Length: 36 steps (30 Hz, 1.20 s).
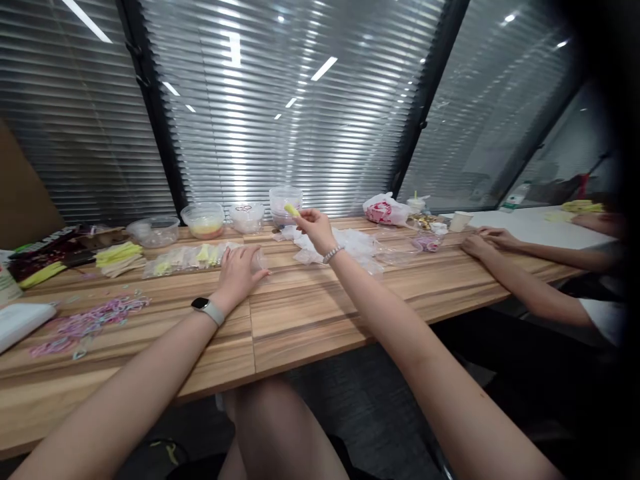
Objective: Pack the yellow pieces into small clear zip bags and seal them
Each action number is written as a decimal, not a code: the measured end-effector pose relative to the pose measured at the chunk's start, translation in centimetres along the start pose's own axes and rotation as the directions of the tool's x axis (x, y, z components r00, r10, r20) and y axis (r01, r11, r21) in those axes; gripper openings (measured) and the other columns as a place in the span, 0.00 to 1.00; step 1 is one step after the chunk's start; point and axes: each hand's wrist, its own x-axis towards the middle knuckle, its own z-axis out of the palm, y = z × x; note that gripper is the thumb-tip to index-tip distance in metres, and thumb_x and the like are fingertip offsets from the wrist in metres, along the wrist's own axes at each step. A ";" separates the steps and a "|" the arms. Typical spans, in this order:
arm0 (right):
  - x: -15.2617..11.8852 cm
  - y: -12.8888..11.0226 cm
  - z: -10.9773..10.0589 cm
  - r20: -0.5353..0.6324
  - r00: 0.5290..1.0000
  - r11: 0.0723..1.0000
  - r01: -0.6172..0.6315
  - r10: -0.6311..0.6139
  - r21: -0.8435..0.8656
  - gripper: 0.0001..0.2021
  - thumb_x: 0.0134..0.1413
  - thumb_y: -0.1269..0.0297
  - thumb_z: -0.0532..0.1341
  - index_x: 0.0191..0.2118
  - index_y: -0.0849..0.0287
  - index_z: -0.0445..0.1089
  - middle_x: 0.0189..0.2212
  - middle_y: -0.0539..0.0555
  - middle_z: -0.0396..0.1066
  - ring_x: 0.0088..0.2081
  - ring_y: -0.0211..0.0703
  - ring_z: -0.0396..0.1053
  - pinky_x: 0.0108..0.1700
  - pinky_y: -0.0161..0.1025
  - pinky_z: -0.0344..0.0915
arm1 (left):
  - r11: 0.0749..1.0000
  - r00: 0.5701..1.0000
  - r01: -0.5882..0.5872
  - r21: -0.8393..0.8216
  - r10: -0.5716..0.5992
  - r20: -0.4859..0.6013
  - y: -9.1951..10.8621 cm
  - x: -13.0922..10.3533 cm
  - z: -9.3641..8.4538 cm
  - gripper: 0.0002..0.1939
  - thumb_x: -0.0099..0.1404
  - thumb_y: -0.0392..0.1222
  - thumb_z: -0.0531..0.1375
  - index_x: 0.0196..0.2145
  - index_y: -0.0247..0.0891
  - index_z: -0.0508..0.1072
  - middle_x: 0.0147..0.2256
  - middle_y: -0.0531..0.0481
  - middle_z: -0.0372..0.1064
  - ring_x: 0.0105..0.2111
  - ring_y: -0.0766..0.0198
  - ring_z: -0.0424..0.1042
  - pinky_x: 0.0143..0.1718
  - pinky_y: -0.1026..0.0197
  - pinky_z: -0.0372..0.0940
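My left hand (239, 272), with a smartwatch (201, 303) at its wrist, rests on the table with fingers stretched and thumb apart. Clear plastic (261, 261) shows beside its fingers; whether they grip it I cannot tell. Left of it lies a row of small clear bags (187, 259) with yellow pieces inside. My right hand (317, 232), wearing a beaded bracelet, is raised above the table. Between thumb and fingers it pinches a small yellow piece (291, 210), its exact kind unclear. Behind that piece stand stacked clear bowls (285, 198); crumpled plastic bags (353, 247) lie below the hand.
More clear bowls (203, 217) line the back edge by the blinds. Pastel small loops (95, 320) and yellow strips (119, 255) lie at left, near a white box (23, 323). A co-worker's hands (483, 243) rest at right, near a paper cup (460, 221).
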 end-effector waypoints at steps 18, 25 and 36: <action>-6.7 1.2 2.9 0.323 0.928 0.982 -0.189 0.187 -0.026 0.21 0.40 0.53 0.74 0.35 0.64 0.73 0.26 0.52 0.71 0.27 0.35 0.66 0.31 0.34 0.64 | 0.999 0.991 0.019 -0.033 -0.024 -0.134 0.0 0.1 0.0 0.31 0.59 0.52 0.68 0.56 0.40 0.65 0.53 0.42 0.69 0.56 0.49 0.66 0.65 0.43 0.47; -6.9 1.1 3.0 0.357 0.916 0.983 -0.180 0.182 -0.039 0.19 0.43 0.58 0.71 0.39 0.66 0.77 0.35 0.57 0.75 0.32 0.37 0.70 0.36 0.36 0.68 | 0.999 0.998 -0.033 0.034 0.035 -0.056 0.9 -0.1 -0.3 0.30 0.60 0.52 0.68 0.57 0.41 0.67 0.55 0.43 0.69 0.57 0.48 0.65 0.67 0.41 0.42; -7.9 0.7 4.3 0.248 0.968 0.979 0.087 -0.040 -0.184 0.11 0.44 0.61 0.70 0.31 0.64 0.73 0.31 0.54 0.73 0.33 0.40 0.69 0.38 0.39 0.67 | 0.991 0.990 -0.130 -0.022 0.129 -0.054 1.0 -0.3 -0.1 0.31 0.61 0.55 0.67 0.57 0.38 0.66 0.54 0.41 0.69 0.55 0.49 0.66 0.62 0.45 0.53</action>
